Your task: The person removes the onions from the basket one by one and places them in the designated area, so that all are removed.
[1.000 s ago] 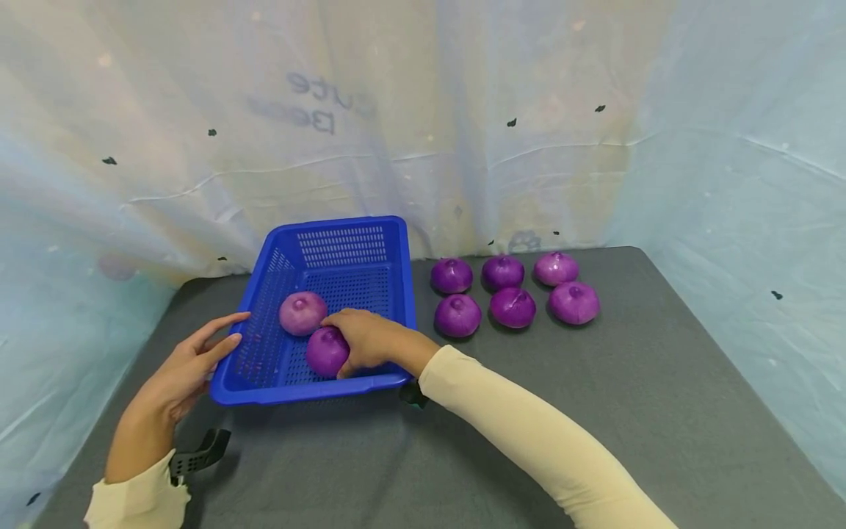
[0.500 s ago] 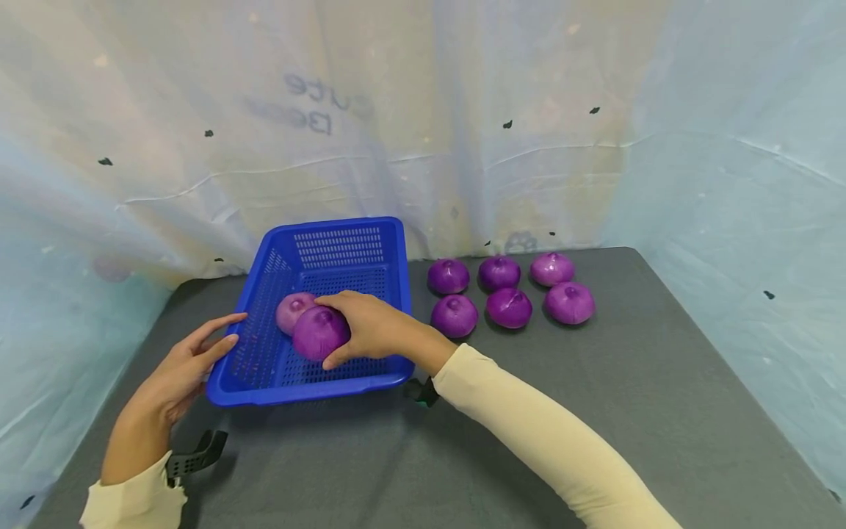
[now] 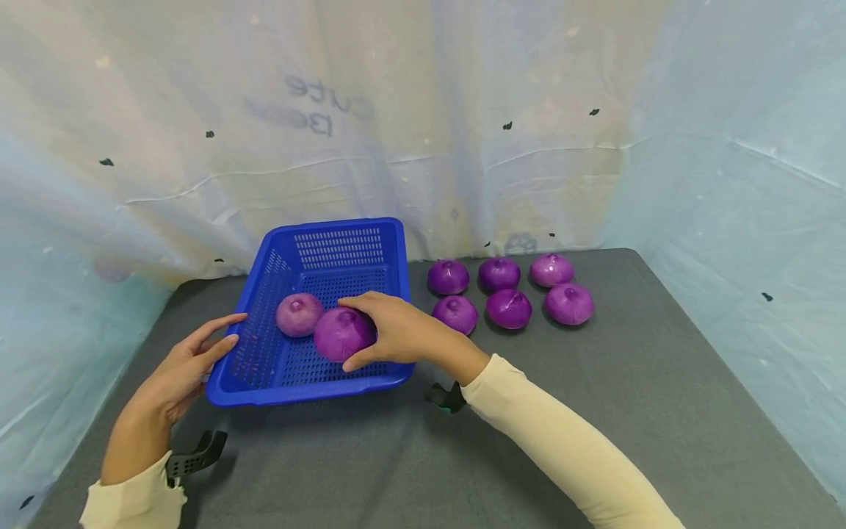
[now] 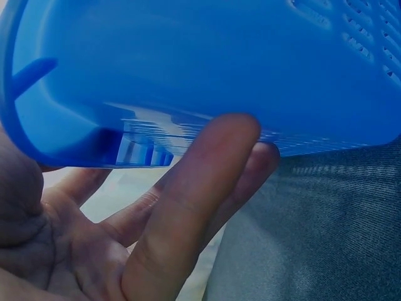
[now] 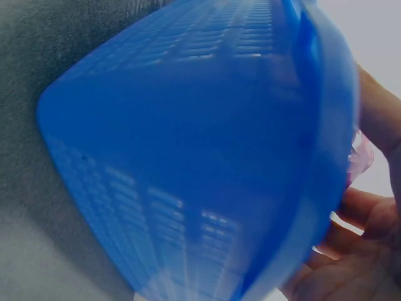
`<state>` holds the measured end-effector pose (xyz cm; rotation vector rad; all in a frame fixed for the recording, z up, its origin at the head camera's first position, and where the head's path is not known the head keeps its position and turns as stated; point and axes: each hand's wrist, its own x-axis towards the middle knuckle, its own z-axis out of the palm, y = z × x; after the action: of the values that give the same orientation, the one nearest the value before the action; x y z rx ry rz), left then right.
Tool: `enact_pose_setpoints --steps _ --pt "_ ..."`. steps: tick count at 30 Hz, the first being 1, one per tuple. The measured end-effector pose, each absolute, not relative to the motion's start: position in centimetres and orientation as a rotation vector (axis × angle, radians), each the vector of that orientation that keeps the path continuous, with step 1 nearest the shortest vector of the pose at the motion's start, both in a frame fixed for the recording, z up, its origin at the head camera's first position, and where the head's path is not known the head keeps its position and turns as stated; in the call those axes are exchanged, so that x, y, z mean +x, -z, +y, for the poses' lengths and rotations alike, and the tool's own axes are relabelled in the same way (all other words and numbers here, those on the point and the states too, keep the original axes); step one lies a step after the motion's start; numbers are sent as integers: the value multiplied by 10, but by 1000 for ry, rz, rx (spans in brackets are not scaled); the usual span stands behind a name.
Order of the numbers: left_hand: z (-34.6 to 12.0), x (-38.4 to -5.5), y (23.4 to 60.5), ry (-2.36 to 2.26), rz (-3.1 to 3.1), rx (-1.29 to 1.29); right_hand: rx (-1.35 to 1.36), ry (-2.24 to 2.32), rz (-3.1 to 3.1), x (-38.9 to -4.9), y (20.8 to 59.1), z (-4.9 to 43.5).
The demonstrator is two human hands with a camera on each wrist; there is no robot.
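Note:
In the head view my right hand (image 3: 403,330) grips a purple red onion (image 3: 344,335) from its right side, fingers behind it and thumb in front. The onion is over the front right part of a blue plastic basket (image 3: 311,394). Another, paler red onion (image 3: 299,314) lies in the basket, to the left. My left hand (image 3: 188,371) holds the basket's left rim with fingertips over the edge. In the left wrist view, fingers (image 4: 188,207) of that hand are against the basket's outer wall (image 4: 175,63). The right wrist view shows mostly basket wall (image 5: 182,125), hiding most of the held onion.
Several red onions (image 3: 509,308) stand in two rows on the grey table (image 3: 595,397), right of the basket. A pale printed curtain (image 3: 423,147) hangs behind the table and along both sides.
My right hand has raised the onion from the basket floor, moving it left towards the paler onion and then back right, apart from it. The left hand stays at the rim.

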<state>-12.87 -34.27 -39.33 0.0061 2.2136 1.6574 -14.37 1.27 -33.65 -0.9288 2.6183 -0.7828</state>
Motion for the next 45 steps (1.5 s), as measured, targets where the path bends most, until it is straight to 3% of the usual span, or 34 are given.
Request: enact_pose_setpoints --steps 45 --pt "-342 -127 394 -1681 2207 -11 -756 1127 2711 -109 347 116"
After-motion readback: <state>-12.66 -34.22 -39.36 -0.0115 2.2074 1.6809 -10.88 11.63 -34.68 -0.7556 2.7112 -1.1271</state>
